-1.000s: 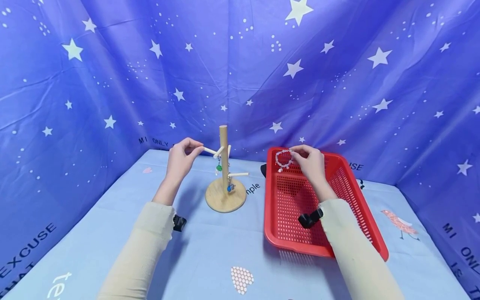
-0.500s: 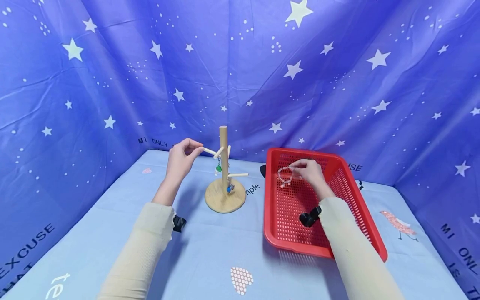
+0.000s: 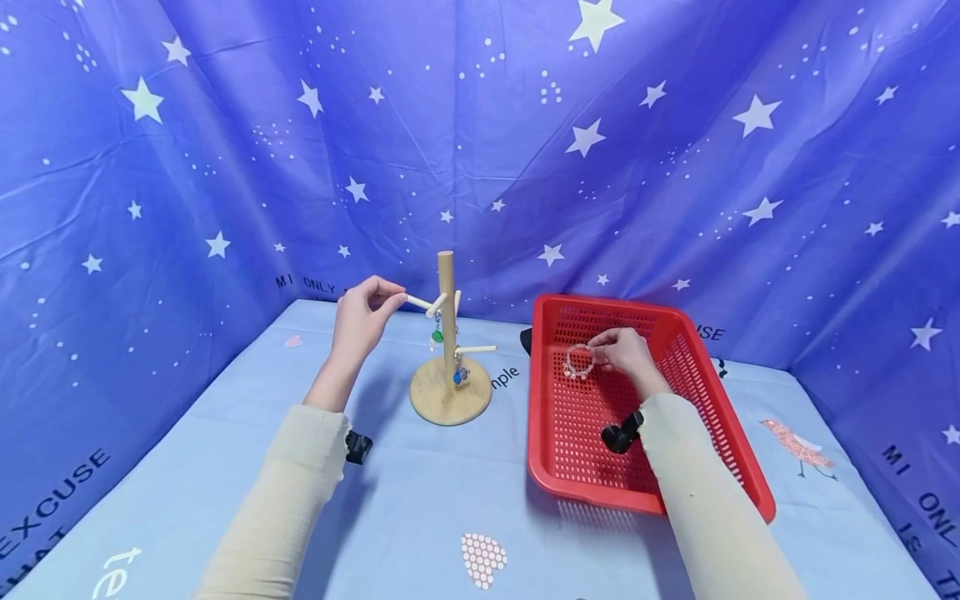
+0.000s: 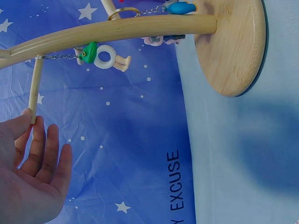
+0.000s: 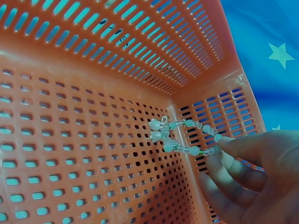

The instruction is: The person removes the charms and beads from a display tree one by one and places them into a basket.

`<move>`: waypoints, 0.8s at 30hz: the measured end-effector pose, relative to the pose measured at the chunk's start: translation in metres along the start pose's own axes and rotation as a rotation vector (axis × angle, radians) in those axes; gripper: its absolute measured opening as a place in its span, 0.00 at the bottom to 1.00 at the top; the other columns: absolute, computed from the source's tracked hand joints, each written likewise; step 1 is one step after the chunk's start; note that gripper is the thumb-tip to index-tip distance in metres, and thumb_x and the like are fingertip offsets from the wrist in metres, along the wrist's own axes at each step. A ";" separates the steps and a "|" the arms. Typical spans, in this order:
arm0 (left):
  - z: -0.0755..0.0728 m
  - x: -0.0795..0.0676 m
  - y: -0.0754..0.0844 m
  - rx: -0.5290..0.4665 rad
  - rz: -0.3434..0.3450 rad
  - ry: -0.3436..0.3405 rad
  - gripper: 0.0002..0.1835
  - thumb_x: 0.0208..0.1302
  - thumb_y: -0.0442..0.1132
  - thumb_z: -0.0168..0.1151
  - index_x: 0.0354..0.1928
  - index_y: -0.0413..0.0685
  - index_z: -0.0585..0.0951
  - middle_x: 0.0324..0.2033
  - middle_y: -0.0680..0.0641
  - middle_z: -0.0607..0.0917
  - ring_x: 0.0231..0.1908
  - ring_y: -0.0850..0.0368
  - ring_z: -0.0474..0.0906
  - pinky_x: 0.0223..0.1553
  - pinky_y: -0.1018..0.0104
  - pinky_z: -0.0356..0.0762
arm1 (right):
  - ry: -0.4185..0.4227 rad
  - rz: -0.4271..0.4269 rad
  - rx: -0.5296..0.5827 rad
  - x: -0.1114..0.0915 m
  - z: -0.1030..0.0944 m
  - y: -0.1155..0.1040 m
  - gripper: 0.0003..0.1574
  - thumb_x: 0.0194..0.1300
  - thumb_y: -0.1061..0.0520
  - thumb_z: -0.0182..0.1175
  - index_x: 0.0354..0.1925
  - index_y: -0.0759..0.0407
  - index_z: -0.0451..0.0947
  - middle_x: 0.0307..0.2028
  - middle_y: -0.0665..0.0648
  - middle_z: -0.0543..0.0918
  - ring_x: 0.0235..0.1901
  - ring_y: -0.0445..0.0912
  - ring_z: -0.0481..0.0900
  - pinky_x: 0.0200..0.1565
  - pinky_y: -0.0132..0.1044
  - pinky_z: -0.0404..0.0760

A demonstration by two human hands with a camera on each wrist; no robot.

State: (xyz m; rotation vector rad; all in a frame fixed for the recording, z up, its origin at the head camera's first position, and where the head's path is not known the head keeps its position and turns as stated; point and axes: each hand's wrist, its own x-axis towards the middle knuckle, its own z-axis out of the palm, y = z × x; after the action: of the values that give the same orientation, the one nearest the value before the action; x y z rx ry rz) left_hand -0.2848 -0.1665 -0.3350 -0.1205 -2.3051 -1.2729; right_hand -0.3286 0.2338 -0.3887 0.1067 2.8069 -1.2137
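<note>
While gripping the tip of the left peg (image 4: 35, 88) between thumb and fingers of the left hand (image 3: 363, 317), also pinching one side of a beaded bracelet (image 5: 194, 150) in the fingers of the right hand (image 3: 624, 358). Holding the peg at its outer end, probably, to steady the wooden stand (image 3: 449, 333) against turning or tipping. Pinching the bracelet by its edge, perhaps, to leave the loop open and the pale charms (image 5: 156, 136) free. Holding it in the far left part of the red basket (image 3: 600, 497); impossible to tell whether touching the bottom. Hung close to the post, with a green charm (image 4: 88, 52) by the left peg and a blue charm (image 3: 458, 378) by the lower right peg (image 3: 480, 348), likely for hanging off the table (image 3: 420, 517).

For moving, hemmed in at the far side by the basket wall and the starry curtain (image 3: 480, 100), at the left by the raised rim facing the stand. More room toward the near side of the basket, though partly under the right sleeve (image 3: 720, 500). Between stand and basket, only a modest strip of table.
</note>
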 end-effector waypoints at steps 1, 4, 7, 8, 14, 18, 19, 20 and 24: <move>0.000 0.000 0.000 0.000 0.001 -0.001 0.09 0.66 0.41 0.67 0.42 0.44 0.86 0.39 0.42 0.90 0.36 0.60 0.83 0.36 0.76 0.74 | 0.008 0.001 -0.014 0.000 -0.001 0.001 0.14 0.70 0.63 0.59 0.49 0.70 0.82 0.37 0.64 0.88 0.31 0.45 0.86 0.36 0.38 0.87; 0.001 0.000 0.000 0.001 0.010 0.001 0.09 0.66 0.41 0.67 0.42 0.44 0.86 0.39 0.42 0.90 0.35 0.61 0.82 0.36 0.76 0.74 | 0.033 0.001 -0.059 -0.002 -0.003 0.001 0.14 0.69 0.61 0.59 0.49 0.68 0.82 0.41 0.66 0.87 0.32 0.49 0.87 0.35 0.37 0.86; 0.001 0.000 -0.001 -0.001 0.012 0.001 0.08 0.65 0.41 0.67 0.41 0.44 0.86 0.38 0.42 0.90 0.35 0.59 0.82 0.36 0.75 0.74 | 0.060 -0.014 -0.108 -0.004 -0.005 0.001 0.15 0.68 0.60 0.59 0.49 0.66 0.83 0.45 0.68 0.86 0.31 0.48 0.86 0.30 0.32 0.81; 0.001 0.000 -0.001 0.000 0.013 0.000 0.08 0.66 0.41 0.67 0.41 0.44 0.86 0.38 0.42 0.90 0.35 0.58 0.82 0.36 0.75 0.74 | 0.071 -0.023 -0.117 -0.004 -0.006 0.000 0.15 0.67 0.60 0.59 0.49 0.66 0.83 0.46 0.68 0.86 0.30 0.48 0.86 0.29 0.30 0.79; 0.000 -0.001 0.000 0.002 0.017 -0.007 0.09 0.66 0.42 0.67 0.42 0.44 0.86 0.39 0.42 0.90 0.36 0.59 0.82 0.36 0.74 0.75 | 0.109 -0.062 -0.072 -0.005 -0.012 -0.006 0.16 0.71 0.60 0.56 0.51 0.66 0.82 0.46 0.69 0.87 0.41 0.57 0.87 0.35 0.34 0.83; 0.000 -0.001 -0.001 0.006 0.017 -0.007 0.10 0.66 0.42 0.67 0.42 0.44 0.86 0.39 0.42 0.90 0.33 0.67 0.80 0.35 0.77 0.74 | 0.121 -0.078 -0.033 -0.007 -0.015 -0.014 0.16 0.71 0.59 0.56 0.52 0.65 0.82 0.47 0.68 0.87 0.44 0.58 0.86 0.44 0.45 0.86; 0.000 -0.001 -0.001 0.006 0.018 -0.006 0.10 0.66 0.42 0.67 0.42 0.44 0.86 0.39 0.42 0.90 0.33 0.68 0.79 0.35 0.77 0.74 | 0.126 -0.084 -0.028 -0.007 -0.016 -0.016 0.16 0.71 0.58 0.56 0.52 0.64 0.82 0.46 0.68 0.87 0.43 0.57 0.86 0.42 0.43 0.87; 0.000 -0.001 -0.001 0.006 0.017 -0.006 0.10 0.66 0.42 0.67 0.42 0.44 0.86 0.39 0.42 0.90 0.32 0.69 0.79 0.35 0.77 0.74 | 0.128 -0.089 -0.020 -0.008 -0.017 -0.019 0.16 0.71 0.58 0.57 0.52 0.64 0.82 0.47 0.68 0.87 0.43 0.56 0.86 0.42 0.42 0.87; 0.000 -0.001 -0.002 0.003 0.018 -0.007 0.10 0.66 0.43 0.67 0.43 0.44 0.86 0.40 0.42 0.90 0.32 0.72 0.78 0.35 0.77 0.74 | 0.131 -0.093 0.012 -0.010 -0.021 -0.025 0.17 0.71 0.57 0.58 0.53 0.64 0.82 0.47 0.68 0.87 0.42 0.52 0.86 0.35 0.28 0.84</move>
State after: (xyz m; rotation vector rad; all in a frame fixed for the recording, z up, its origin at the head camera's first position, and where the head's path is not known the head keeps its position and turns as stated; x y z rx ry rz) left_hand -0.2849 -0.1670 -0.3366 -0.1442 -2.3064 -1.2626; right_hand -0.3218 0.2317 -0.3550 0.0588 2.9479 -1.2886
